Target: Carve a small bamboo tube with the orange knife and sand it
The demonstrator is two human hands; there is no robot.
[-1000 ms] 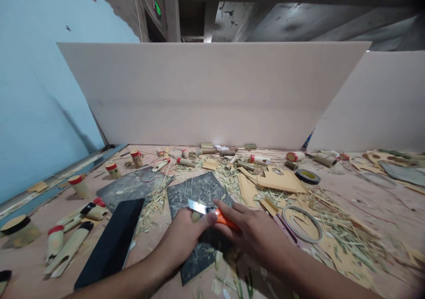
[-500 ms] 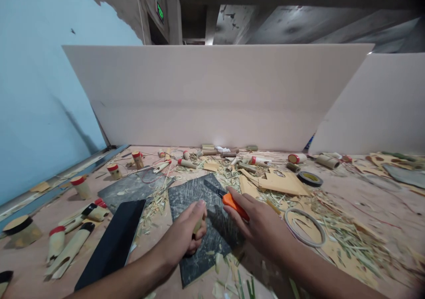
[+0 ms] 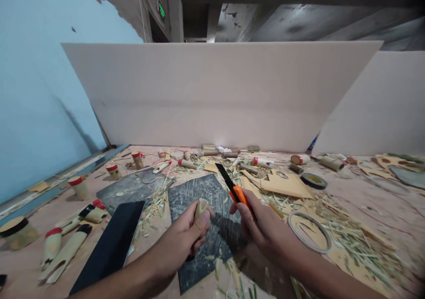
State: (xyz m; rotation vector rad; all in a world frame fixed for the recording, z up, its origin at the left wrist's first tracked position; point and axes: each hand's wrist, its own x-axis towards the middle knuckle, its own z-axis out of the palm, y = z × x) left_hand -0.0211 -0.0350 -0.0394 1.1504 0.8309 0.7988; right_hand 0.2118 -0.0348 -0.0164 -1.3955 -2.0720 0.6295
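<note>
A short piece of bamboo [image 3: 201, 207] pokes up from my left hand [image 3: 191, 228], whose fingers are wrapped round it; its top end looks cut at a slant, and the rest is hidden in the fist. My right hand [image 3: 257, 215] grips an orange utility knife [image 3: 239, 194]. The knife's black blade points up and to the left, apart from the bamboo. Both hands are above a scratched dark cutting mat [image 3: 192, 192] strewn with a few pale shavings.
A dark flat panel [image 3: 111, 246] lies left of my left arm, beside several bamboo tubes [image 3: 68, 254] with red or black ends. Shavings and cut cardboard [image 3: 282, 185] spread rightward, with tape rolls [image 3: 314, 181] among them. A white board [image 3: 219, 95] stands behind.
My left wrist has turned, bringing the bamboo's cut end into view at the top of the fist. The knife has tipped more upright and moved slightly right, away from the left hand.
</note>
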